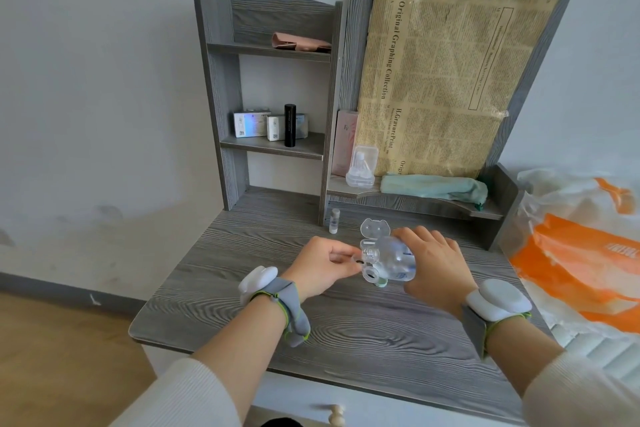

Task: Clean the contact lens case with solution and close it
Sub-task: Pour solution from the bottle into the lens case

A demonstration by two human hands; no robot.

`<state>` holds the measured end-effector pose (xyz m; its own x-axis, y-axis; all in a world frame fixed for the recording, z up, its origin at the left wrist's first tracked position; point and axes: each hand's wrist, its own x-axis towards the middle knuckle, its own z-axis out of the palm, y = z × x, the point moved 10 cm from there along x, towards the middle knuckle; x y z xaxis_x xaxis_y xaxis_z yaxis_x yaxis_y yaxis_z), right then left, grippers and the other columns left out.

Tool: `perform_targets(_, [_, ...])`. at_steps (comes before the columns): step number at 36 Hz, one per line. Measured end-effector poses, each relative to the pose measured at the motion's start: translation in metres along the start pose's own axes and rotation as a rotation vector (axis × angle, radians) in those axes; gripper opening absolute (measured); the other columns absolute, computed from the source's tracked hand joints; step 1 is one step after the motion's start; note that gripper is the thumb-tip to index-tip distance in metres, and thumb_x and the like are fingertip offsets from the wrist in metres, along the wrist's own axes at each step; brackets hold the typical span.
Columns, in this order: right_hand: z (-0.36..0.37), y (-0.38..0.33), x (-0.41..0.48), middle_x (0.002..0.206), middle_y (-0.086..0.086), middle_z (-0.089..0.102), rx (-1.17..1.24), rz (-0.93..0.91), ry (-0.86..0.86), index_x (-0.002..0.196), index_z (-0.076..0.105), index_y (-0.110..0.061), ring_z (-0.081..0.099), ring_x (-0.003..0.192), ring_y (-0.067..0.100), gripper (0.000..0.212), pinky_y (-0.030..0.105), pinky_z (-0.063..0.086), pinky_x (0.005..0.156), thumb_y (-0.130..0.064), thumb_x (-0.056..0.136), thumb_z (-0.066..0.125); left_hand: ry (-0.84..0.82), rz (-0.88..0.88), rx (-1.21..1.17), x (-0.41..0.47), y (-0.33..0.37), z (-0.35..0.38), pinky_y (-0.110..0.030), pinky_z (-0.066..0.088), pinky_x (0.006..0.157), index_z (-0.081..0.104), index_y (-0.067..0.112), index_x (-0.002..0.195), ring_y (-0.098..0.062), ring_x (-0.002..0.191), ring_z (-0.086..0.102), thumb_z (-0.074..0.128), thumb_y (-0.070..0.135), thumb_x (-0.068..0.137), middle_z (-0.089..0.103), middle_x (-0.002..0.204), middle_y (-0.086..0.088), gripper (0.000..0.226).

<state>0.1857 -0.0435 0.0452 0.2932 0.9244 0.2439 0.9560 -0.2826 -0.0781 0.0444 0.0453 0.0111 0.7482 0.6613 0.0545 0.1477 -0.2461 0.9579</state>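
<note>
A clear contact lens case [372, 234] lies open on the grey desk [242, 253], its bear-shaped lid flipped toward the back. My right hand [438, 263] grips a clear solution bottle [393, 258] tipped on its side, with the open neck pointing left over the case. My left hand [322, 267] pinches a small clear part of the case at the bottle's mouth. A small green and white cap [381, 282] shows just under the bottle. The wells of the case are partly hidden by the bottle.
A small white vial [334, 220] stands behind the case. A clear plastic box [362, 166] and a green cloth [433, 185] lie on the low shelf. Boxes and a black tube [290, 125] fill the left shelf. An orange and white bag [581, 253] lies to the right.
</note>
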Motion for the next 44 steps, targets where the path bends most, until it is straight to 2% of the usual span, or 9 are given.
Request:
perform_targets(7, [-0.0001, 0.0007, 0.0006, 0.108, -0.010, 0.049, -0.007, -0.006, 0.007, 0.122, 0.039, -0.039, 0.048, 0.105, 0.021, 0.065, 0.036, 0.037, 0.092, -0.024, 0.063, 0.062, -0.002, -0.003, -0.002, 0.0001, 0.0002, 0.0009, -0.022, 0.052, 0.089, 0.073, 0.023, 0.099, 0.000, 0.080, 0.066, 0.073, 0.014, 0.080, 0.073, 0.085, 0.005, 0.021])
perform_targets(11, [-0.0002, 0.0008, 0.0006, 0.108, -0.011, 0.049, -0.007, -0.008, 0.014, 0.122, 0.038, -0.039, 0.048, 0.103, 0.020, 0.065, 0.036, 0.036, 0.092, -0.024, 0.063, 0.061, -0.001, -0.007, 0.006, 0.0000, -0.0001, 0.0010, -0.027, 0.052, 0.093, 0.073, 0.016, 0.104, -0.005, 0.084, 0.066, 0.073, 0.014, 0.080, 0.074, 0.092, -0.002, 0.024])
perform_targets(20, [-0.0003, 0.0005, 0.0012, 0.108, -0.011, 0.049, -0.016, -0.011, 0.011, 0.123, 0.036, -0.040, 0.048, 0.105, 0.020, 0.066, 0.035, 0.036, 0.094, -0.025, 0.064, 0.061, 0.002, -0.009, 0.011, -0.0004, 0.0008, 0.0003, -0.029, 0.052, 0.094, 0.073, 0.017, 0.104, -0.007, 0.086, 0.067, 0.072, 0.014, 0.080, 0.074, 0.097, -0.008, 0.023])
perform_targets(36, [0.0007, 0.0003, 0.0012, 0.108, -0.011, 0.050, -0.020, -0.016, 0.017, 0.123, 0.038, -0.039, 0.048, 0.104, 0.020, 0.066, 0.035, 0.036, 0.092, -0.025, 0.063, 0.062, 0.009, -0.008, 0.021, -0.0003, 0.0002, -0.0001, -0.019, 0.051, 0.088, 0.073, 0.019, 0.102, 0.000, 0.084, 0.066, 0.072, 0.013, 0.080, 0.072, 0.087, 0.008, 0.023])
perform_targets(44, [0.0016, 0.0006, 0.0014, 0.107, -0.011, 0.049, -0.020, -0.014, 0.014, 0.122, 0.037, -0.040, 0.048, 0.104, 0.020, 0.067, 0.036, 0.037, 0.093, -0.024, 0.062, 0.061, 0.023, -0.011, -0.008, -0.0007, -0.0017, -0.0007, -0.005, 0.048, 0.076, 0.073, 0.020, 0.099, 0.002, 0.081, 0.064, 0.073, 0.012, 0.080, 0.071, 0.083, 0.011, 0.020])
